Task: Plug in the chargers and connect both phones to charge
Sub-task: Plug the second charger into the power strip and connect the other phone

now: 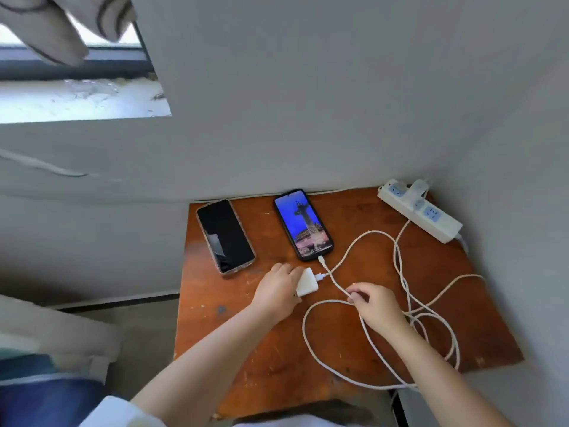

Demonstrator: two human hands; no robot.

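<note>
The left hand (pixel 278 291) is closed around a white charger brick (pixel 306 283), palm down, fingers wrapped over its left side, with a short white plug showing at the brick's right end. The right hand (pixel 374 305), just to the right, pinches a white cable (pixel 338 288) between thumb and fingertips, the other fingers loosely curled. Both forearms reach in from the near edge of the wooden table (pixel 277 365), the wrists low over the surface.

This looks like the second charger being readied, so the brick should go to the power strip (pixel 437 221) at the far right corner, where a white adapter (pixel 418 188) already sits in a socket. To do it well, I would sort out which loop belongs to which charger first: the cables cross and tangle at the right, and pulling the wrong one could tug the connector out of the lit phone (pixel 303 224). That phone lies in the middle, far from the hands, with a cable at its near end. The dark phone (pixel 224 237) lies to its left, screen off, with no cable attached that I can see.
</note>
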